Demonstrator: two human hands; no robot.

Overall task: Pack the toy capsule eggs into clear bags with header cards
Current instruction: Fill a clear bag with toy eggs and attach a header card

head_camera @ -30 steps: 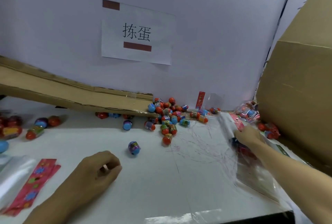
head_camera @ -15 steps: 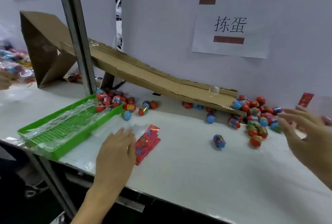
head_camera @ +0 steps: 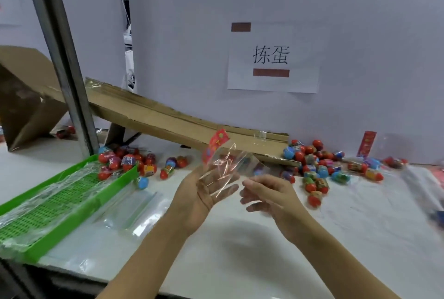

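My left hand holds up a clear bag with a red header card, above the middle of the white table. My right hand is at the bag's open lower edge, fingers curled against the film. A heap of red and blue capsule eggs lies at the foot of the cardboard ramp. More eggs lie near the green tray. No egg is in either hand.
A pile of clear bags lies flat beside the green tray, which is covered with plastic film. A metal post stands at the left. Another header card leans on the white wall. More clear bags lie at the right.
My left hand has lifted a clear bag with its header card off the table. My right hand came in from the right to meet the bag. The camera swung left and then partly back.
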